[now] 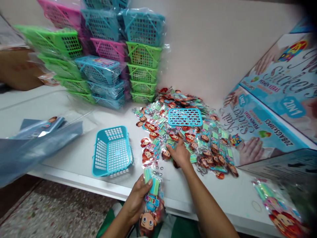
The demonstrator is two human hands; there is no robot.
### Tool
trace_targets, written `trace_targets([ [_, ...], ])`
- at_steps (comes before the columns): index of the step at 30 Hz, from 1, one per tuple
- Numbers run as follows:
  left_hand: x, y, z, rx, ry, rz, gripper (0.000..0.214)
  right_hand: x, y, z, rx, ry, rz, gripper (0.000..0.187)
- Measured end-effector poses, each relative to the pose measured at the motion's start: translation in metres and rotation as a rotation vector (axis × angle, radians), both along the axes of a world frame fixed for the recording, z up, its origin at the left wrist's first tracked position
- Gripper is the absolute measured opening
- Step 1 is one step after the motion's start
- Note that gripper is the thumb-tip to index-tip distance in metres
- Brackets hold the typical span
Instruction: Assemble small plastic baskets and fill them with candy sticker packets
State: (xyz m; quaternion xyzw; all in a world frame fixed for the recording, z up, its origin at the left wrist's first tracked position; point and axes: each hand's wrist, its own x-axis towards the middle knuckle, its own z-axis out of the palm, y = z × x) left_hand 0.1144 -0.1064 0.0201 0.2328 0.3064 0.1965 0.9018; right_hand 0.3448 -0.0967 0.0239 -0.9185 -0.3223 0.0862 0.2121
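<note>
My left hand (138, 198) is closed around candy stick packets (151, 198) with a cartoon face printed at the lower end, held over the table's front edge. Reaching into the heap of similar packets (190, 137), my right hand (180, 152) has its thumb and index finger apart and touches the packets there; its other fingers are partly hidden. Left of the heap stands a blue plastic basket (112, 152), upright with nothing inside. On top of the heap lies a blue perforated lid or basket base (185, 117).
Stacked wrapped baskets (145, 62) in green, blue and pink rise at the back left. Printed cardboard boxes (269, 122) stand on the right. Clear plastic bags or film (39, 145) lie at the left edge. One large packet (279, 208) is at the lower right.
</note>
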Motion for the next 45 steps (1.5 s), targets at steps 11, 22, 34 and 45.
trace_targets([
  [11,0.003,0.006,0.001,-0.132,-0.086,0.058,0.025,0.021,-0.05,-0.023,0.351,0.406,-0.003,0.069],
  [22,0.018,0.0,-0.002,-0.123,-0.04,0.012,0.037,-0.074,-0.105,0.016,0.22,0.438,0.534,0.039],
  [34,0.014,-0.002,-0.006,-0.047,0.03,-0.074,0.033,0.051,-0.097,0.001,-0.411,-0.245,0.573,0.065],
  [45,0.021,-0.002,-0.011,-0.053,0.067,-0.071,0.034,0.055,-0.114,0.008,0.056,-0.363,0.481,0.037],
])
